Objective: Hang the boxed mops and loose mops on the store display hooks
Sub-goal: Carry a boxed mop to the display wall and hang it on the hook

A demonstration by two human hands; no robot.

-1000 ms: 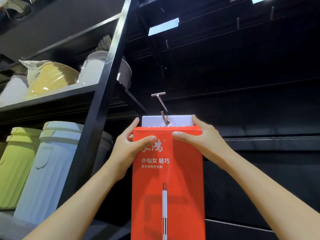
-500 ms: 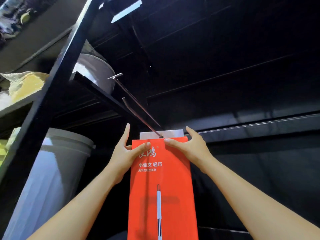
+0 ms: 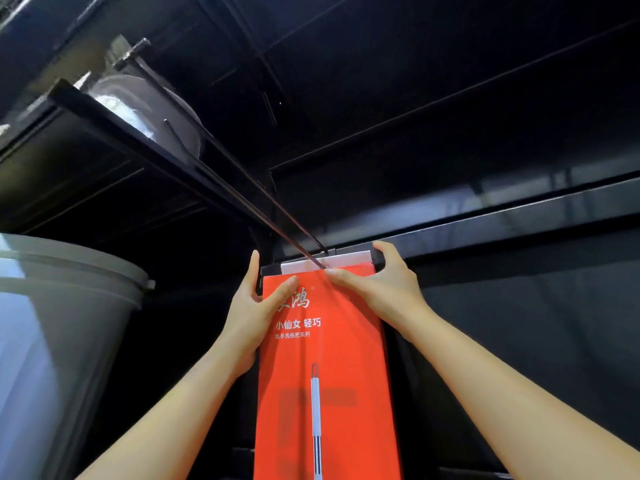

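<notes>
A tall red boxed mop (image 3: 329,375) with white lettering and a mop picture hangs upright at the centre. Its white top tab (image 3: 332,262) is threaded on a long metal display hook (image 3: 242,181), which runs from the upper left down to the tab. The box sits far back on the hook, against the dark back wall. My left hand (image 3: 251,306) grips the box's upper left edge, thumb on the front. My right hand (image 3: 377,285) grips the upper right corner, fingers over the top.
A large grey lidded bin (image 3: 59,323) stands on the shelving at the left. A black shelf edge (image 3: 121,123) with a pale bin (image 3: 145,105) above it crosses the upper left. A dark horizontal rail (image 3: 519,216) runs along the back wall at the right.
The box has slid along the hook from its front tip to the back wall. Both hands kept hold of the top, and my view moved closer and under the hook.
</notes>
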